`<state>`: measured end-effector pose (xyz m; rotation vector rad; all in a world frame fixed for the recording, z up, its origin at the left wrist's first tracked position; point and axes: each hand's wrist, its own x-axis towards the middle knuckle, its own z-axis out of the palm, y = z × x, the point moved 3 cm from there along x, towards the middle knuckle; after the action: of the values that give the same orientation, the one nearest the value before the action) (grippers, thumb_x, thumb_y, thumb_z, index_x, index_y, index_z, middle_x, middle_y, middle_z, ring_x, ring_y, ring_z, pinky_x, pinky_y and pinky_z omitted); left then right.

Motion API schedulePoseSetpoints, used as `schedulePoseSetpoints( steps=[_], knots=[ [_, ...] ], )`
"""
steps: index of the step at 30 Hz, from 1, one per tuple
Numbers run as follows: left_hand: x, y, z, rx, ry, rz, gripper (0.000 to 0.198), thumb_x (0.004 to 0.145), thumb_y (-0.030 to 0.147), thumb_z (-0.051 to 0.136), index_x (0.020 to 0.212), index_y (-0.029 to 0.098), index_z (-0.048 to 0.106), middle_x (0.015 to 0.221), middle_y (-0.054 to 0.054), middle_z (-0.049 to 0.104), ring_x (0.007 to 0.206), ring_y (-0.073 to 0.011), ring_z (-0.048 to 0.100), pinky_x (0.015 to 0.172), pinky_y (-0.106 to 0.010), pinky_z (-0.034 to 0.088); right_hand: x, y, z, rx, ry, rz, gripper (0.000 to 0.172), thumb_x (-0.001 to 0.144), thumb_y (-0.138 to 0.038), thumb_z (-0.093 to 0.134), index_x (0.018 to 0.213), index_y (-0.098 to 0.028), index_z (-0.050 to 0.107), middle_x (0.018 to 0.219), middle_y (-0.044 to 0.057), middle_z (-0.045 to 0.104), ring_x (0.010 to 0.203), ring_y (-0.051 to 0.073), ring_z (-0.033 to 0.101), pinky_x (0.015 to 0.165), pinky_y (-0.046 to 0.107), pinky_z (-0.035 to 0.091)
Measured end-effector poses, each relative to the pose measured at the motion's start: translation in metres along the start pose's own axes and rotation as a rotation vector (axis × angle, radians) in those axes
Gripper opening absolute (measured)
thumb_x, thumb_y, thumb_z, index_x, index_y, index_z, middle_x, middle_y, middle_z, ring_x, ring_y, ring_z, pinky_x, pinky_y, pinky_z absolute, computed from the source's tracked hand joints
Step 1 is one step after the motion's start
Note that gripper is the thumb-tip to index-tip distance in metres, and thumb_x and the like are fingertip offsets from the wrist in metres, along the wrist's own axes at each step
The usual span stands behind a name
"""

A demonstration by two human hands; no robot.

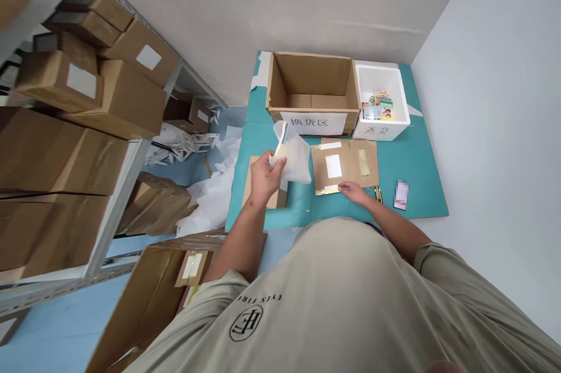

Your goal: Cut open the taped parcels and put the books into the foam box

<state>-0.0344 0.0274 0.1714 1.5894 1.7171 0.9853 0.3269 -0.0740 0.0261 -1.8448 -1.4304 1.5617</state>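
My left hand (268, 175) is closed on a frosted, translucent zip bag (298, 156) and holds it up over the left part of the table. Something pale shows faintly through the bag, but I cannot make out what. Behind that hand, a closed cardboard box (277, 200) is partly hidden. My right hand (354, 192) rests with fingers stretched out at the front edge of a flat cardboard parcel (348, 169), which bears a white label and tape. Just right of this hand lies a yellow-and-black box cutter (378, 194).
On the green-topped table (416, 162) stand an open cardboard box (313, 85) and a white foam box (405, 98) holding colourful booklets. A phone (401, 194) lies at the right. Shelves of boxes (127, 98) line the left; a large open carton (135, 291) stands below.
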Motion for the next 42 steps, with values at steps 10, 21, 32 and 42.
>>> schedulePoseSetpoints(
  steps=[10, 21, 32, 42],
  knots=[
    [0.004, 0.041, 0.053, -0.607, -0.126, -0.120, 0.083, 0.068, 0.094, 0.094, 0.098, 0.019, 0.074, 0.090, -0.006, 0.077, 0.078, -0.0203, 0.069, 0.070, -0.031, 0.057, -0.021, -0.074, -0.039, 0.981, 0.060, -0.172, 0.036, 0.091, -0.051, 0.081, 0.119, -0.030, 0.072, 0.109, 0.005, 0.090, 0.117, 0.035, 0.086, 0.101, 0.051, 0.074],
    [-0.010, 0.063, 0.083, -0.051, -0.194, 0.049, 0.063, 0.108, 0.069, 0.063, 0.064, 0.027, 0.048, 0.063, -0.003, 0.052, 0.065, -0.0194, 0.051, 0.062, -0.033, 0.040, -0.048, -0.072, -0.081, 0.800, 0.263, -0.313, 0.076, 0.078, -0.075, 0.097, 0.133, -0.033, 0.065, 0.128, 0.007, 0.089, 0.130, 0.035, 0.083, 0.105, 0.053, 0.072],
    [-0.021, 0.073, 0.088, 0.081, -0.111, 0.082, 0.059, 0.110, 0.066, 0.055, 0.066, 0.029, 0.040, 0.063, -0.002, 0.048, 0.065, -0.0196, 0.048, 0.061, -0.034, 0.036, -0.067, -0.063, -0.151, 0.683, 0.303, -0.342, 0.065, 0.074, -0.068, 0.104, 0.114, -0.028, 0.071, 0.094, 0.000, 0.088, 0.085, 0.026, 0.083, 0.070, 0.035, 0.068],
    [-0.010, 0.056, 0.111, 0.304, -0.116, -0.087, 0.047, 0.114, 0.052, 0.056, 0.073, 0.028, 0.059, 0.077, -0.016, 0.073, 0.100, -0.0396, 0.079, 0.087, -0.041, 0.058, -0.068, -0.081, -0.175, 0.708, 0.313, -0.402, 0.058, 0.072, -0.060, 0.107, 0.104, -0.028, 0.072, 0.094, 0.002, 0.088, 0.105, 0.032, 0.087, 0.088, 0.046, 0.075]
  ],
)
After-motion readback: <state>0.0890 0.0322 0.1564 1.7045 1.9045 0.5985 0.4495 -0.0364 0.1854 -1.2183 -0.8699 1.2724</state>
